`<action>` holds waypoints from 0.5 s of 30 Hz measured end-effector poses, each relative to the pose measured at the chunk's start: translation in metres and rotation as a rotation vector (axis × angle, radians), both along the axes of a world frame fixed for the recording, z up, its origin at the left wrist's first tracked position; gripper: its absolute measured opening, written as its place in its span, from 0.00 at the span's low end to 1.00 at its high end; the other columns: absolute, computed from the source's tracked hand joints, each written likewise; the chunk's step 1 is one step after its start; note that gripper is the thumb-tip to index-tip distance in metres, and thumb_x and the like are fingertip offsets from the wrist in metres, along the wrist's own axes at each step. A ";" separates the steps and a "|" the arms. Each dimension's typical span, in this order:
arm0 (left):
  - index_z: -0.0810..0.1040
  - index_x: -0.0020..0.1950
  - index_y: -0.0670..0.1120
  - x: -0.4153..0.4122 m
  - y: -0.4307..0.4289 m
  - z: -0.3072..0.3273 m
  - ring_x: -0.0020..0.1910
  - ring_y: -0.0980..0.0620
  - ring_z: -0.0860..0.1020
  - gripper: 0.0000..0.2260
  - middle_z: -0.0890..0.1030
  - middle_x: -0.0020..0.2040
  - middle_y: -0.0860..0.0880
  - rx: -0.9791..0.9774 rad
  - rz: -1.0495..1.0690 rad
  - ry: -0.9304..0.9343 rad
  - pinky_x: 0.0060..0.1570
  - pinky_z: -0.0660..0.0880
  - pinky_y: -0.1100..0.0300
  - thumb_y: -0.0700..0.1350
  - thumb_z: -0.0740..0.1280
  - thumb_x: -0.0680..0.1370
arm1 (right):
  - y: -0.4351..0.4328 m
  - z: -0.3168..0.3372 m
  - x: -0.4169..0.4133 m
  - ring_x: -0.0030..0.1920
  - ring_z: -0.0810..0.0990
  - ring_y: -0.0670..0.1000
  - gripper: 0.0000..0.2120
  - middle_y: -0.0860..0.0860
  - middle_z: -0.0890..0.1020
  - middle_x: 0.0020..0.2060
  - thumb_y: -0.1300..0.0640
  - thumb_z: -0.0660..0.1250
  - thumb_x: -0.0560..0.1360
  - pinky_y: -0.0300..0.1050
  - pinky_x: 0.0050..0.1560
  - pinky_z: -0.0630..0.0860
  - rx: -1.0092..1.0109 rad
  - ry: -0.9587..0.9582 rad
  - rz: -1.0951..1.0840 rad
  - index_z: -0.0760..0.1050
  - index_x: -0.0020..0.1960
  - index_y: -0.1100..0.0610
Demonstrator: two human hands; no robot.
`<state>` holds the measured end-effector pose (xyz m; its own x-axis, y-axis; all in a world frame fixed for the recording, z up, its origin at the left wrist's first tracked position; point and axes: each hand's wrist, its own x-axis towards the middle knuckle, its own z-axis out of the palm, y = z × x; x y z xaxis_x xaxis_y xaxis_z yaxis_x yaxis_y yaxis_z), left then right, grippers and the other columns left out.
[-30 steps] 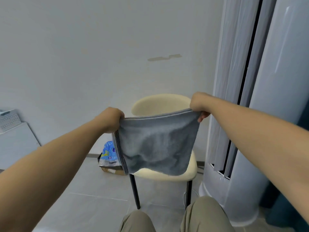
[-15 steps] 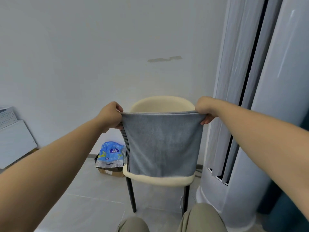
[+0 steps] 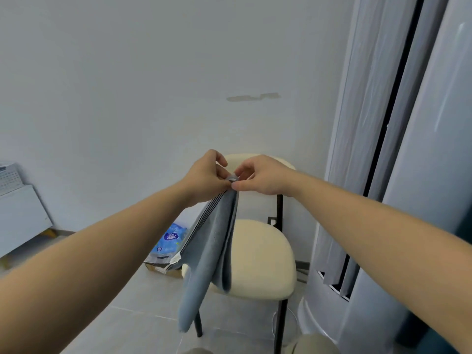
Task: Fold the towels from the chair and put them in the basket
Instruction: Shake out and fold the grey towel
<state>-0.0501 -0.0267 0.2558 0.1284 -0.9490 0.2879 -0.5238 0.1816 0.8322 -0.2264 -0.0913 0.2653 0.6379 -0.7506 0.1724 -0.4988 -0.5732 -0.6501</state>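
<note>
Left hand (image 3: 204, 178) and right hand (image 3: 260, 176) touch in front of the chair (image 3: 260, 259) back, both pinching the top corners of the towel (image 3: 212, 246) together. Towel hangs doubled from the fingers over the chair seat's left side, with its lower end below the seat edge. Blue packet (image 3: 171, 238) lies on the floor left of the chair.

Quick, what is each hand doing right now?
Left hand: closed, pinching the top of the grey towel.
Right hand: closed, pinching the same top edge.
</note>
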 end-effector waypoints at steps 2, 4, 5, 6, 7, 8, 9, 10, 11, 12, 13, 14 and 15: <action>0.68 0.51 0.47 0.003 -0.001 -0.002 0.39 0.48 0.79 0.19 0.85 0.45 0.41 0.002 0.014 -0.013 0.41 0.76 0.51 0.35 0.76 0.71 | -0.001 -0.005 0.006 0.47 0.83 0.45 0.15 0.45 0.85 0.46 0.47 0.76 0.72 0.40 0.49 0.79 -0.029 -0.031 -0.010 0.81 0.55 0.50; 0.67 0.50 0.47 0.008 -0.002 -0.004 0.38 0.49 0.79 0.19 0.85 0.46 0.41 -0.003 0.034 -0.022 0.38 0.75 0.55 0.35 0.75 0.71 | -0.002 -0.008 0.010 0.46 0.82 0.45 0.08 0.46 0.84 0.44 0.50 0.75 0.73 0.40 0.48 0.78 -0.108 -0.052 -0.029 0.81 0.51 0.51; 0.66 0.50 0.48 0.010 -0.003 -0.006 0.38 0.49 0.79 0.19 0.84 0.47 0.40 -0.006 0.038 -0.018 0.36 0.74 0.57 0.35 0.75 0.72 | -0.002 -0.009 0.012 0.45 0.81 0.46 0.06 0.46 0.84 0.44 0.51 0.74 0.74 0.40 0.47 0.77 -0.137 -0.058 -0.044 0.81 0.49 0.51; 0.66 0.49 0.48 0.012 -0.004 -0.008 0.38 0.49 0.78 0.18 0.84 0.48 0.40 -0.007 0.038 -0.007 0.36 0.74 0.58 0.35 0.74 0.72 | -0.001 -0.008 0.013 0.45 0.81 0.47 0.05 0.47 0.83 0.43 0.51 0.73 0.75 0.40 0.46 0.77 -0.152 -0.055 -0.053 0.80 0.48 0.51; 0.66 0.49 0.48 0.013 -0.004 -0.010 0.38 0.49 0.78 0.18 0.84 0.49 0.40 -0.008 0.036 0.005 0.37 0.74 0.57 0.35 0.74 0.73 | -0.001 -0.008 0.015 0.44 0.80 0.47 0.05 0.47 0.83 0.43 0.51 0.72 0.75 0.40 0.45 0.76 -0.152 -0.044 -0.055 0.80 0.47 0.52; 0.67 0.48 0.49 0.013 -0.006 -0.013 0.38 0.49 0.77 0.17 0.84 0.49 0.39 -0.007 0.033 0.013 0.38 0.74 0.57 0.36 0.74 0.73 | -0.001 -0.007 0.017 0.44 0.79 0.47 0.05 0.47 0.82 0.43 0.52 0.71 0.76 0.40 0.44 0.76 -0.147 -0.031 -0.054 0.80 0.48 0.52; 0.67 0.48 0.49 0.013 -0.008 -0.016 0.38 0.49 0.77 0.16 0.83 0.48 0.40 -0.001 0.034 0.020 0.38 0.74 0.55 0.38 0.73 0.74 | -0.002 -0.006 0.018 0.44 0.79 0.48 0.04 0.47 0.82 0.43 0.52 0.70 0.77 0.40 0.44 0.75 -0.143 -0.026 -0.057 0.79 0.48 0.53; 0.67 0.48 0.49 0.013 -0.010 -0.021 0.37 0.49 0.76 0.14 0.82 0.46 0.40 0.006 0.040 0.027 0.38 0.74 0.54 0.40 0.73 0.75 | -0.003 -0.006 0.019 0.45 0.79 0.48 0.04 0.47 0.82 0.43 0.52 0.69 0.77 0.41 0.45 0.76 -0.141 -0.026 -0.067 0.79 0.49 0.53; 0.68 0.48 0.49 0.011 -0.012 -0.024 0.36 0.49 0.75 0.13 0.81 0.44 0.42 0.016 0.048 0.035 0.37 0.73 0.54 0.42 0.73 0.76 | -0.004 -0.005 0.019 0.46 0.80 0.49 0.04 0.48 0.82 0.44 0.53 0.67 0.78 0.43 0.47 0.77 -0.140 -0.023 -0.079 0.78 0.50 0.53; 0.68 0.48 0.49 0.009 -0.013 -0.027 0.36 0.49 0.74 0.13 0.79 0.42 0.44 0.026 0.054 0.043 0.35 0.73 0.55 0.43 0.73 0.76 | -0.005 -0.003 0.020 0.47 0.80 0.50 0.05 0.48 0.82 0.44 0.53 0.66 0.79 0.46 0.48 0.78 -0.143 -0.013 -0.091 0.77 0.50 0.53; 0.68 0.48 0.48 0.007 -0.014 -0.030 0.36 0.50 0.73 0.13 0.77 0.41 0.45 0.038 0.053 0.054 0.33 0.73 0.56 0.43 0.73 0.76 | -0.007 -0.002 0.020 0.47 0.80 0.51 0.04 0.49 0.82 0.45 0.53 0.65 0.79 0.48 0.50 0.78 -0.147 0.002 -0.101 0.77 0.51 0.53; 0.67 0.48 0.48 0.004 -0.015 -0.033 0.35 0.50 0.73 0.14 0.76 0.41 0.45 0.051 0.043 0.071 0.32 0.73 0.56 0.42 0.74 0.76 | -0.008 -0.001 0.019 0.48 0.80 0.52 0.04 0.49 0.81 0.45 0.54 0.64 0.80 0.49 0.50 0.78 -0.149 0.016 -0.109 0.76 0.52 0.53; 0.67 0.48 0.48 0.001 -0.015 -0.036 0.35 0.50 0.72 0.15 0.74 0.40 0.45 0.064 0.025 0.084 0.32 0.72 0.56 0.41 0.74 0.75 | -0.009 0.000 0.018 0.48 0.80 0.53 0.04 0.49 0.81 0.46 0.55 0.63 0.80 0.49 0.51 0.78 -0.147 0.032 -0.114 0.75 0.53 0.53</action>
